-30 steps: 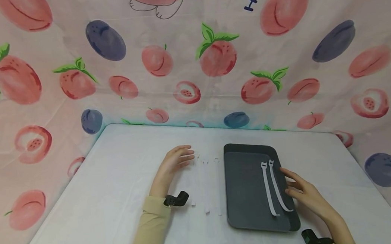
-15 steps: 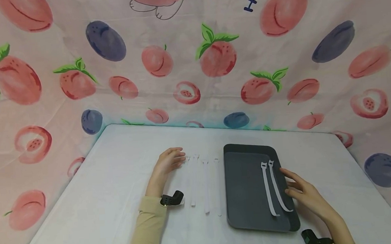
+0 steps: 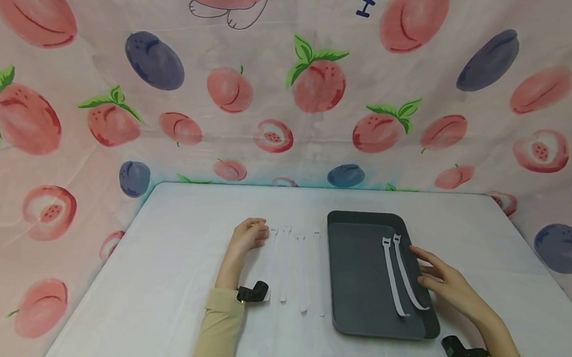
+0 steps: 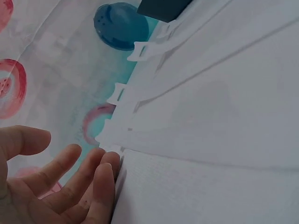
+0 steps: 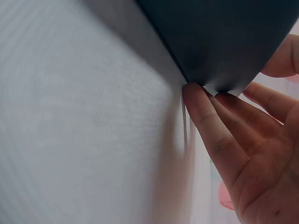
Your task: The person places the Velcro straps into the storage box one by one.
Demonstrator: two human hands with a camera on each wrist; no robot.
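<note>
In the head view two white cable ties with slotted heads, one cable tie (image 3: 392, 281) left of the other cable tie (image 3: 406, 275), lie side by side in the dark grey tray (image 3: 358, 272). Several more white cable ties (image 3: 301, 276) lie in a row on the white table, left of the tray. My left hand (image 3: 247, 237) is by the head of the leftmost tie (image 4: 110, 133), fingers relaxed; whether they touch it I cannot tell. My right hand (image 3: 447, 280) rests its fingertips against the tray's right side, fingers (image 5: 210, 126) fairly straight on its outer wall.
The white table (image 3: 174, 272) runs back to a hanging cloth (image 3: 261, 92) printed with peaches. Black cameras are strapped to both wrists, the left camera (image 3: 253, 292) and the right camera (image 3: 461, 350).
My left hand has moved left, off the heads of the ties, uncovering them, and now stays almost still beside the leftmost. My right hand, the tray and its ties have not moved.
</note>
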